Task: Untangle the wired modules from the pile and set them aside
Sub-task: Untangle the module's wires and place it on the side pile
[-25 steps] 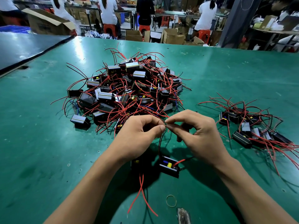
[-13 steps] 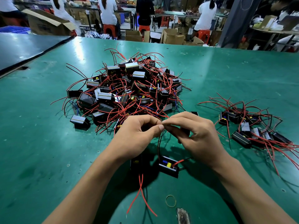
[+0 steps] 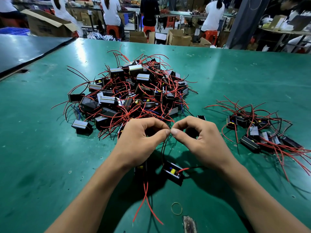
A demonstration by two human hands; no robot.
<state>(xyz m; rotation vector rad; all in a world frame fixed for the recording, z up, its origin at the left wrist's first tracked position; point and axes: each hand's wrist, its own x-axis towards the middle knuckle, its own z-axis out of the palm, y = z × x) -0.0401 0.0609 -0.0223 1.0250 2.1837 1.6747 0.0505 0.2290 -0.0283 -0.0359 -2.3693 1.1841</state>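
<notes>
A big pile of black modules with tangled red wires (image 3: 133,96) lies on the green table (image 3: 42,165). A smaller group of separated modules (image 3: 255,130) lies to the right. My left hand (image 3: 141,142) and my right hand (image 3: 200,140) meet thumb to thumb just in front of the pile, each pinching thin dark wires. From those wires hangs a black module with a yellow part (image 3: 172,173). A second module (image 3: 141,169) sits partly hidden under my left wrist, its red wires (image 3: 146,202) trailing toward me.
A yellow rubber band (image 3: 176,208) lies near the table's front edge beside a worn patch (image 3: 189,224). A darker table (image 3: 25,49) adjoins on the left. Cardboard boxes and seated people at benches fill the background beyond the far edge.
My right hand has turned so its thumb tip now meets my left thumb tip. Both hands stay at the same spot with the wires pinched; the hanging module has barely moved.
</notes>
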